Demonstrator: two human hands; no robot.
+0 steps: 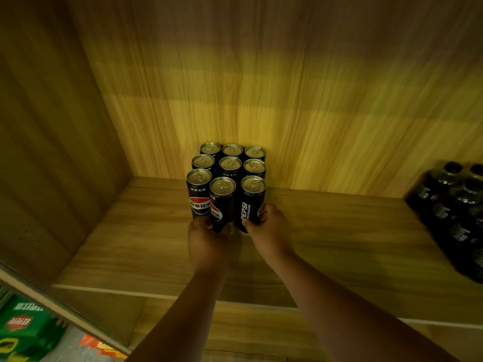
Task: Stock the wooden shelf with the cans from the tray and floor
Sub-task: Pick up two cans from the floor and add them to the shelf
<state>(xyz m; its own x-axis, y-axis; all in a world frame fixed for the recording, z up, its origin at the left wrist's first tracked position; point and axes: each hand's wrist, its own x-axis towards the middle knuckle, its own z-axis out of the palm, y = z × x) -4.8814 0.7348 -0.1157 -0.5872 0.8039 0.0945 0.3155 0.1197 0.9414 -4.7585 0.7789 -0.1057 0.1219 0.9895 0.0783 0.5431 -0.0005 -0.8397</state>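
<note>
1. Nine black cans [228,176] stand upright in a three-by-three block on the wooden shelf [339,231], against its back panel.
2. Left hand [206,239] grips the front-middle can [221,203]; right hand [269,226] grips the front-right can [251,202].
3. Wrapped dark bottles [454,215] sit at 3 o'clock.
4. Judgement: stocking is under way; most of the shelf is unfilled. Tray and floor cans are out of view.

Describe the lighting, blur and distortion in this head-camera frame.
Head view: dim, yellow-tinted light, with pale bands across the shelf's back panel; the black cans read sharply, labels legible; the shrink-wrapped bottles at the right edge are smeared; wide-angle bending splays the side wall and shelf edges outward.
</note>
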